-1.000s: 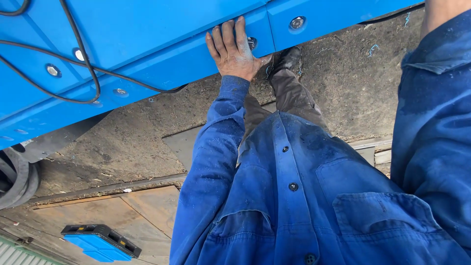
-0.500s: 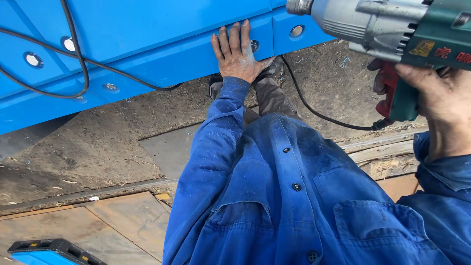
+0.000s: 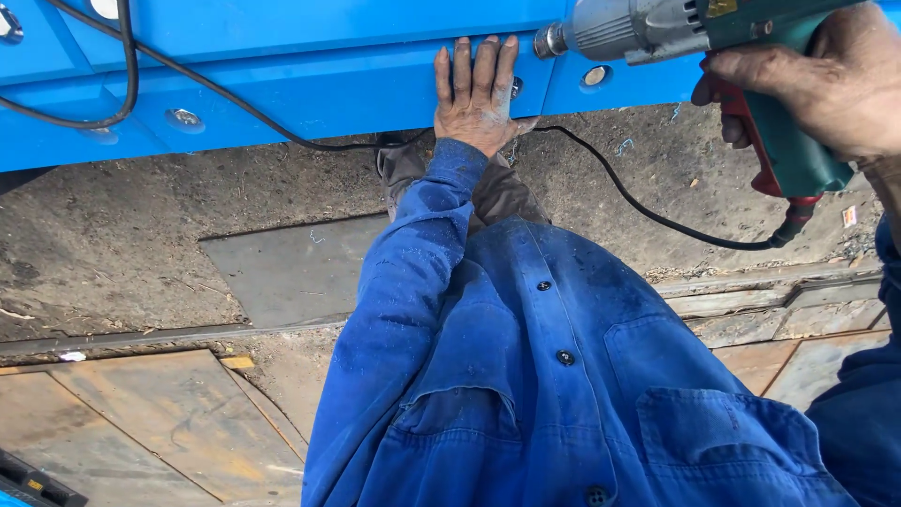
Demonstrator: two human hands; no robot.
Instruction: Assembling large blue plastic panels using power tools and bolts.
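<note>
My left hand (image 3: pixel 477 94) lies flat, fingers together, against the side of a bright blue steel beam (image 3: pixel 310 66), just left of a round bolt head (image 3: pixel 593 75). My right hand (image 3: pixel 826 80) grips the green handle of a corded power wrench (image 3: pixel 694 28). Its grey metal nose points left along the beam, the tip close to my left fingertips. A black cord (image 3: pixel 657 211) runs from the tool's handle down across the ground to the beam. My blue work jacket (image 3: pixel 554 376) fills the lower middle of the view.
More bolt heads (image 3: pixel 184 117) dot the beam's lower flange. A second black cable (image 3: pixel 127 75) loops over the beam at the left. Below lie dirty concrete ground (image 3: pixel 141 207), a grey steel plate (image 3: pixel 291 268) and rusty plates (image 3: pixel 141 422). A black-and-blue object (image 3: pixel 28 483) pokes in at the bottom left corner.
My right hand has brought the power wrench in from the right and lowered its nose towards the beam beside my left hand. The left hand stays flat on the beam.
</note>
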